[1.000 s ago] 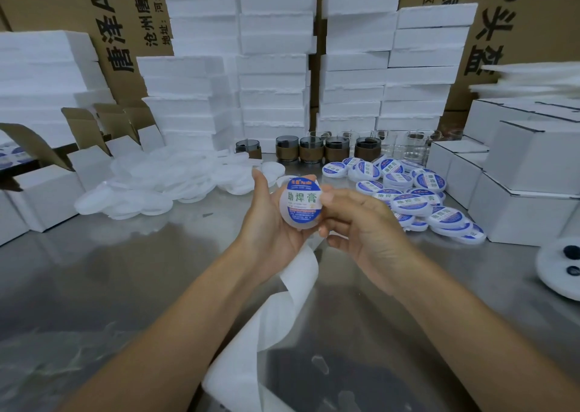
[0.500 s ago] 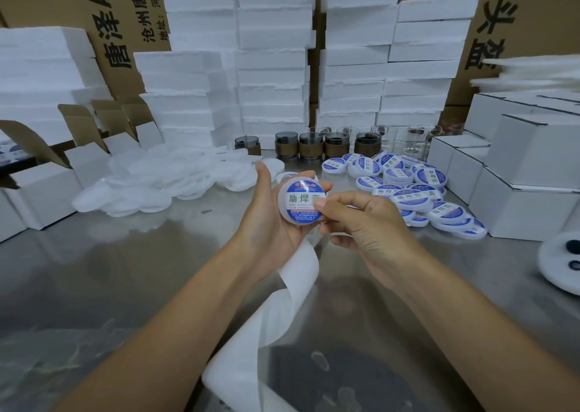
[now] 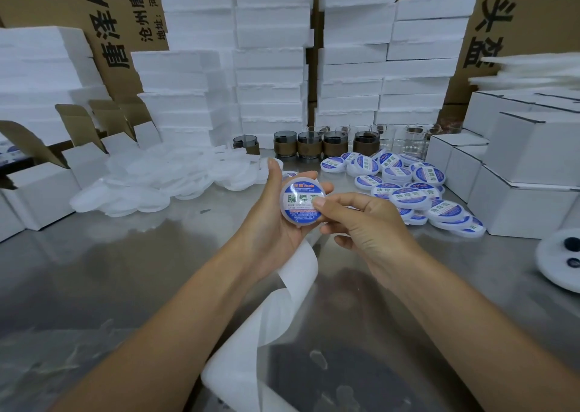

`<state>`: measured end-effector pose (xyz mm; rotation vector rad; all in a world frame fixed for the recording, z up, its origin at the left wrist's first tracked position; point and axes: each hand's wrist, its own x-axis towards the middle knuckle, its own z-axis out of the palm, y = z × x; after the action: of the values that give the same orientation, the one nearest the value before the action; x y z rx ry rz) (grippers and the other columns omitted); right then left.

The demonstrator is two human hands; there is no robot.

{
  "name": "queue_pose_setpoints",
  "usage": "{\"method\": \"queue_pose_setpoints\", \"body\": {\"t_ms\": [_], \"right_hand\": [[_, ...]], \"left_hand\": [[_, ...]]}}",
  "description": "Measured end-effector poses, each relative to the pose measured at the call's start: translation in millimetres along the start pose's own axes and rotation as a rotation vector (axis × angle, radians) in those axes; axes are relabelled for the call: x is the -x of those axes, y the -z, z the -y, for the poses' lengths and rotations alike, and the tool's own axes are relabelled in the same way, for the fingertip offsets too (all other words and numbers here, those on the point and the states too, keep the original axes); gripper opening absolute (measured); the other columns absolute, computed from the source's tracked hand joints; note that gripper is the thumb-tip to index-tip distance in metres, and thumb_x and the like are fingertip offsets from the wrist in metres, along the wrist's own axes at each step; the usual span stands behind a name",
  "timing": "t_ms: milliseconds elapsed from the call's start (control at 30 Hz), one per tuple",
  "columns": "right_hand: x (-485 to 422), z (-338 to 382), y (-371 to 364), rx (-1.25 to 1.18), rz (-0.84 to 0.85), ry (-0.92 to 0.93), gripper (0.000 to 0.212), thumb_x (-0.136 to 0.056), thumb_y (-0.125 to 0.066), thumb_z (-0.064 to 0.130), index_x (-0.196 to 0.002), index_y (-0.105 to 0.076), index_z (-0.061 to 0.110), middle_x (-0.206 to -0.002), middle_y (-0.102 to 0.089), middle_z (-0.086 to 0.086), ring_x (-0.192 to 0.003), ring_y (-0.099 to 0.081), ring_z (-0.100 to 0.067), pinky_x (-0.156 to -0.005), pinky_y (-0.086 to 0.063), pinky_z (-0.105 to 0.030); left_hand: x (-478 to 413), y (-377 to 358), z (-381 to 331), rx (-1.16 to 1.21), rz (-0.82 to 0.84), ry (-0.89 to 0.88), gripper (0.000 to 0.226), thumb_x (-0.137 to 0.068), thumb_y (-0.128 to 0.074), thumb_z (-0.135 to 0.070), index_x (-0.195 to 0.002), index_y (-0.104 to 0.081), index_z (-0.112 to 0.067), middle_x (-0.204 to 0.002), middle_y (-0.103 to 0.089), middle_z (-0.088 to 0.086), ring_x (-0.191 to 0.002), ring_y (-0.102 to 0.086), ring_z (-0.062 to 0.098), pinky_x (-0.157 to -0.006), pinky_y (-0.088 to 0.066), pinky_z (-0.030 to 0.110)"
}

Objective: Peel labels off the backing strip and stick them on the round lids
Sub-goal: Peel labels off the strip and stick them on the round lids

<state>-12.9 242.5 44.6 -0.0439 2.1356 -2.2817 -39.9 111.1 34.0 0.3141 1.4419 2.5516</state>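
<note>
Over the steel table, the left hand grips the round lid face-up as backing; the right hand pinches its edge, thumb pressing the label flat.

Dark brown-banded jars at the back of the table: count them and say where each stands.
5, in one row before the foam stacks: leftmost jar behind the plain lids, then four close together. Others may hide behind the clear glasses at right.

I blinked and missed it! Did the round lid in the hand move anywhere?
No. The lid stays just below the brown jars, in the left hand.
</note>
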Motion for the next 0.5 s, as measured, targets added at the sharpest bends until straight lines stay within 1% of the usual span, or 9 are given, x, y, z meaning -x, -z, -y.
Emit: {"method": "queue_pose_setpoints", "body": {"t_ms": [67,133,167,233,333,500], "right_hand": [[-0.3,-0.6,0.1,0.006,0.003,-0.007,0.009,-0.075,-0.075,0.027,-0.074,-0.07,0.019,-0.063,-0.07,0.004,-0.052,-0.061,-0.003,-0.056,-0.045,-0.019],[-0.6,-1.3,0.6,0.001,0.007,-0.013,0.009,-0.075,-0.074,0.027,-0.076,-0.071,0.019,-0.063,-0.069,0.004,-0.052,-0.061,-0.003,-0.06,-0.044,-0.021],[-0.7,-1.6,0.9,-0.007,0.009,-0.016,0.009,-0.076,-0.074,0.027,-0.077,-0.071,0.019,-0.063,-0.069,0.004,-0.052,-0.061,-0.003,-0.061,-0.044,-0.021],[-0.8,-1.7,1.0,-0.023,0.016,-0.024,0.008,-0.077,-0.073,0.026,-0.076,-0.07,0.019,-0.062,-0.069,0.005,-0.051,-0.06,-0.003,-0.061,-0.044,-0.021],[-0.8,-1.7,1.0,-0.035,0.024,-0.028,0.008,-0.078,-0.072,0.026,-0.077,-0.07,0.018,-0.061,-0.068,0.006,-0.051,-0.06,-0.003,-0.06,-0.044,-0.02],[-1.1,-2.1,1.5,-0.042,0.021,-0.034,0.009,-0.078,-0.072,0.026,-0.079,-0.07,0.018,-0.061,-0.068,0.006,-0.051,-0.06,-0.003,-0.058,-0.043,-0.019]], "left_hand": [[1.3,-0.6,1.2,-0.018,0.012,-0.034,0.054,-0.069,-0.052,-0.052,-0.105,-0.059,-0.011,-0.092,-0.072,0.008,-0.088,-0.07,0.019,-0.081,-0.057,0.028],[2.5,-0.6,2.8,-0.04,0.024,-0.076,0.044,-0.068,-0.061,-0.036,-0.103,-0.059,-0.01,-0.09,-0.072,0.007,-0.087,-0.07,0.018,-0.075,-0.057,0.027],[3.2,-0.8,3.0,-0.044,0.033,-0.089,0.039,-0.069,-0.062,-0.029,-0.102,-0.059,-0.01,-0.089,-0.072,0.007,-0.086,-0.07,0.017,-0.074,-0.057,0.026],[4.2,-1.0,3.1,-0.045,0.048,-0.104,0.033,-0.07,-0.061,-0.02,-0.102,-0.059,-0.01,-0.089,-0.071,0.008,-0.084,-0.068,0.017,-0.075,-0.057,0.026],[4.4,-0.4,2.5,-0.046,0.054,-0.106,0.032,-0.071,-0.06,-0.016,-0.102,-0.059,-0.011,-0.089,-0.071,0.006,-0.086,-0.067,0.018,-0.077,-0.056,0.026],[3.7,0.1,2.9,-0.045,0.053,-0.113,0.031,-0.071,-0.059,-0.015,-0.102,-0.059,-0.011,-0.089,-0.072,0.006,-0.085,-0.069,0.017,-0.077,-0.057,0.026]]}}
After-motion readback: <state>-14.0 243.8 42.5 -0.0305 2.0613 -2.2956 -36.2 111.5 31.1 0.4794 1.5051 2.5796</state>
